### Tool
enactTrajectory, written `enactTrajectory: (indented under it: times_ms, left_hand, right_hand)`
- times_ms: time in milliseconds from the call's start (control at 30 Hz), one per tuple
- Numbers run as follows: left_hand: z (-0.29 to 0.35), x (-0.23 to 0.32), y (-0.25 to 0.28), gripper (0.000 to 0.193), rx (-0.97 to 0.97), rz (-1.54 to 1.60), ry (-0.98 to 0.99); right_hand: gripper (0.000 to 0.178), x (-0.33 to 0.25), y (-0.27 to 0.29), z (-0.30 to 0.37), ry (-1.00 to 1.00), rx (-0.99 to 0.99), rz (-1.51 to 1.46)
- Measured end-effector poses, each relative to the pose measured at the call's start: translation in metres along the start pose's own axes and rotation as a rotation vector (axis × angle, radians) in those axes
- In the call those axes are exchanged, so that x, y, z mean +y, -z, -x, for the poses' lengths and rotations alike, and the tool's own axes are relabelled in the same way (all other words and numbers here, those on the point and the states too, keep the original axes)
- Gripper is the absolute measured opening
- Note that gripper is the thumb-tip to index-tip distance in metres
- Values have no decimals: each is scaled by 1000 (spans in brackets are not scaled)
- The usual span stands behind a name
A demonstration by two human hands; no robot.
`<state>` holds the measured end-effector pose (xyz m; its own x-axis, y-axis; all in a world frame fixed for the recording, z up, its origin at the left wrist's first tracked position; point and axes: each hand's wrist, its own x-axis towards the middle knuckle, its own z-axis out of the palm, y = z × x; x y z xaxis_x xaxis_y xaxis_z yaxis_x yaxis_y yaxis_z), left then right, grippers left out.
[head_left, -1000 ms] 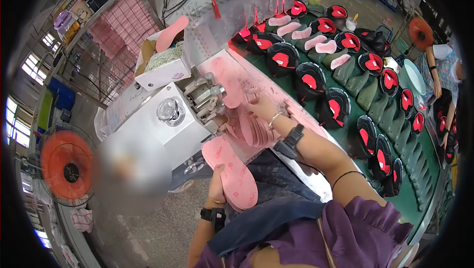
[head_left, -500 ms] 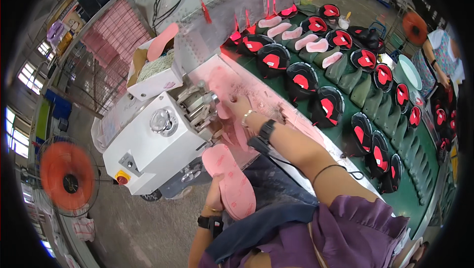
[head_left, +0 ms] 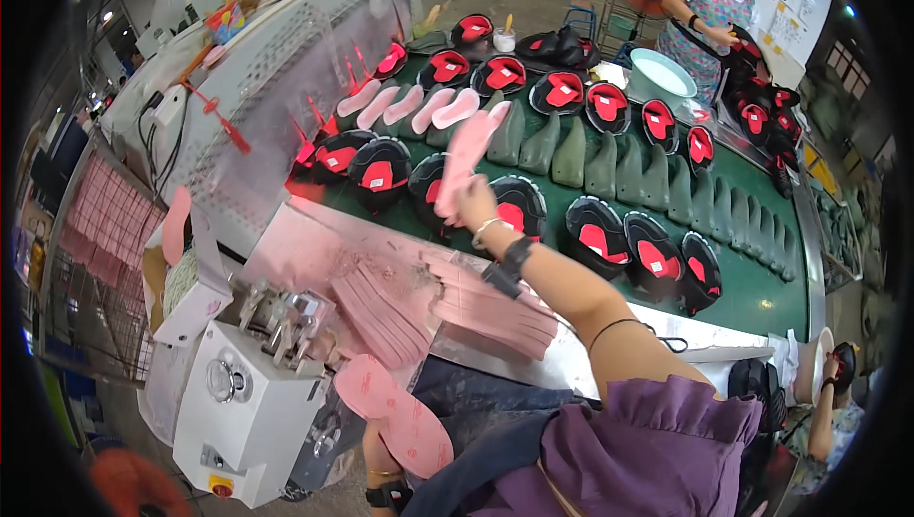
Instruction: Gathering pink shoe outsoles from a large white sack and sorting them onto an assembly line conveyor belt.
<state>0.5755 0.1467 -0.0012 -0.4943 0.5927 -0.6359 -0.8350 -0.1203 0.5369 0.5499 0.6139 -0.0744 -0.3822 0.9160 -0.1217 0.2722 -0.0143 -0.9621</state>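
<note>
the right hand (head_left: 476,205) has moved from the white machine (head_left: 257,403) out over the green table (head_left: 762,303). leftmost of the two, the left hand (head_left: 378,441) is closed around the edge of a patterned insole (head_left: 405,419); then the right pinches the lower end of a pink insole (head_left: 466,155) above the black shoes (head_left: 595,243). both insoles look light and bendy, probably best gripped by an edge. green lasts (head_left: 568,157) line the tabletop; a co-worker (head_left: 703,27) stands beyond.
</note>
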Motion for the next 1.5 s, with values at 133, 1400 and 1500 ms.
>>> enactTrajectory:
  times_ms: [133,1400,1500]
  left_hand:
    - [-3,-10,14,55,35,6,16]
    - [45,27,-14,65,-28,-19,-10]
    - [48,24,-8,65,-29,-1,-26]
  right_hand:
    - [37,9,88,-55,-96,214,81]
    - [38,-34,-144,185,540,-479,76]
    - [34,-82,-109,200,56,-768,183]
